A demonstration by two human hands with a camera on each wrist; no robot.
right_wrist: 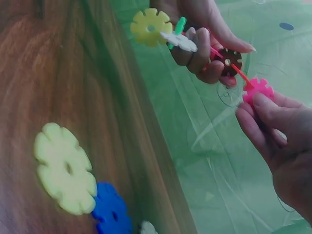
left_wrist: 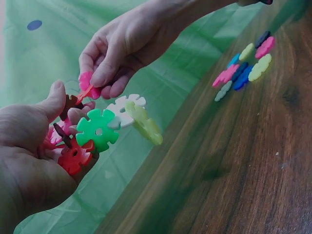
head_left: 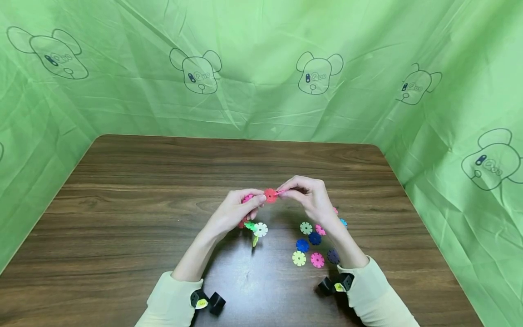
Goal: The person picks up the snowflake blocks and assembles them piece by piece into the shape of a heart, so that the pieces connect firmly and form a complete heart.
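several linked discs (left_wrist: 90, 126) sit in left hand (head_left: 235, 206); right hand (head_left: 311, 196) pinches one.

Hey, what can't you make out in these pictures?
- Head view: the left hand hides part of the joined discs, so I can't count them.
- Head view: the right forearm partly covers a light blue disc.
- Left wrist view: the right hand covers part of the pink disc it pinches.
- Right wrist view: the bottom edge cuts off a pale disc.
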